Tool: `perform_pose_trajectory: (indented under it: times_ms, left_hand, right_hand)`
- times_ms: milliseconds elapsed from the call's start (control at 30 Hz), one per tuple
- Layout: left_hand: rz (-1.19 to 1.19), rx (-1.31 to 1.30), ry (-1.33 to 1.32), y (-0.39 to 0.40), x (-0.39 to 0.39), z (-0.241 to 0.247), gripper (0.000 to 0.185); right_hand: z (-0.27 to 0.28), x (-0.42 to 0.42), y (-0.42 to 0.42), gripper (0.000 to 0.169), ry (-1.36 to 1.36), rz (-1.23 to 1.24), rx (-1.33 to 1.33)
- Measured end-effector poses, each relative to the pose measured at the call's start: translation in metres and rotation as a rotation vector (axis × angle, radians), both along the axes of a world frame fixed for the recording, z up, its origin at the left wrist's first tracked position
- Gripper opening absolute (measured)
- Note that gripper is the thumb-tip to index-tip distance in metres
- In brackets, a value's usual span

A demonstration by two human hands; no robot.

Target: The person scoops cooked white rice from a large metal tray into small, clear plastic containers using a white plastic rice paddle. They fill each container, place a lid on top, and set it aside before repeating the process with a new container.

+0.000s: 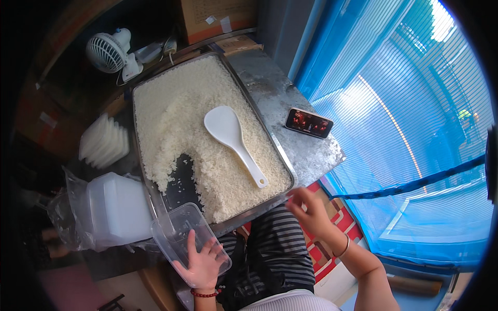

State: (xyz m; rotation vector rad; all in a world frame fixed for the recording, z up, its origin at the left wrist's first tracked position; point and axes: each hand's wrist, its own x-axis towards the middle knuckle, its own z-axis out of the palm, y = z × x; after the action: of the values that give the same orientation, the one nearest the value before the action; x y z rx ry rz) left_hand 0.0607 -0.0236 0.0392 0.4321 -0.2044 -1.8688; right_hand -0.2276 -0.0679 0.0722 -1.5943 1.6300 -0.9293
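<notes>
A large metal tray (290, 171) is heaped with cooked white rice (179, 97), and its dark bottom shows at the near left. On the rice lies a white plastic rice paddle (229, 130), its handle towards me. My left hand (204, 262), fingers spread, is at a clear plastic container (183, 217) by the tray's near left corner; whether it grips the container is unclear. My right hand (307, 210), slightly blurred, is just off the near right corner, fingers bent and thumb apart, holding nothing visible.
Stacked plastic containers (116, 210) in a clear bag stand left of the tray, with stacked translucent lids (104, 142) behind them. A small white fan (107, 52) is at the back left, near a cardboard box (218, 17). A phone (309, 123) stands on the metal tabletop (268, 89).
</notes>
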Motion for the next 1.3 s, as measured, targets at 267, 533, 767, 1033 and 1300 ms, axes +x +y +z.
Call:
perform_pose_trajectory:
  times_ms: [267, 533, 767, 1033, 1300]
  left_hand:
    - [0.160, 0.068, -0.149, 0.012, 0.022, 0.003, 0.083]
    - [0.180, 0.089, -0.165, 0.008, 0.038, -0.007, 0.085]
    - [0.123, -0.001, -0.222, 0.006, 0.050, -0.012, 0.087]
    - [0.146, 0.022, -0.168, 0.017, 0.061, -0.020, 0.086]
    - [0.129, -0.018, -0.131, 0.016, 0.065, -0.023, 0.085]
  right_hand:
    - [-0.021, 0.032, -0.099, 0.035, 0.587, 0.033, -0.021]
    - [-0.016, 0.046, -0.118, 0.032, 0.676, 0.086, 0.202]
    - [0.014, 0.038, -0.130, 0.014, -0.717, -0.030, 0.631]
    - [0.063, 0.111, -0.057, 0.025, -0.807, 0.182, 1.111]
    - [0.007, 0.189, -0.088, 0.019, -0.864, 0.101, 1.001]
